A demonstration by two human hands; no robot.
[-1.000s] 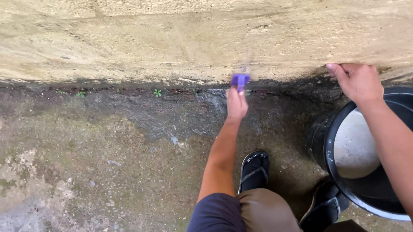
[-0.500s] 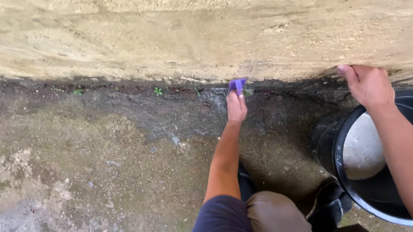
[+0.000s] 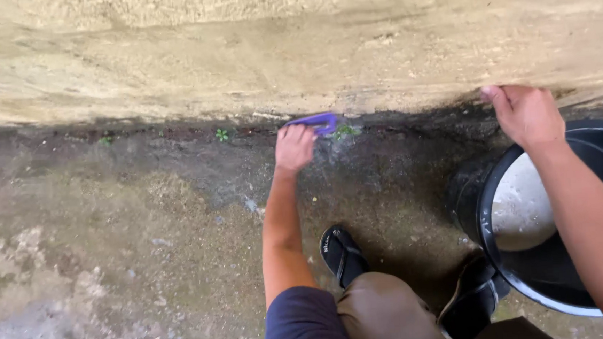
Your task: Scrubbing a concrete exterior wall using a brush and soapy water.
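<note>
While the person crouches facing a wall, left hand (image 3: 294, 147) sits at frame center, fingers curled shut around a purple brush (image 3: 315, 123), which pokes out above the knuckles & touches the dark joint where sandy wall (image 3: 295, 58) meets the ground. Small green weed (image 3: 345, 130) just right of the brush; another sprout (image 3: 223, 134) to its left, both along the same joint. Right hand (image 3: 525, 112) at upper right of frame, empty, fingers bent loosely, fingertips pressed on the wall base, holding nothing. Directly below that hand: black bucket (image 3: 497, 178) w/ pale cloudy water inside, right edge cut off by frame. Concrete floor (image 3: 111, 258) looks wet & dark near the wall, lighter & patchy toward lower left. Bottom center: black flip-flop (image 3: 341, 254) on the floor, toes pointing at the wall, knee in brown fabric just below it. 2nd sandal partly hidden beside the bucket's lower left side.
</note>
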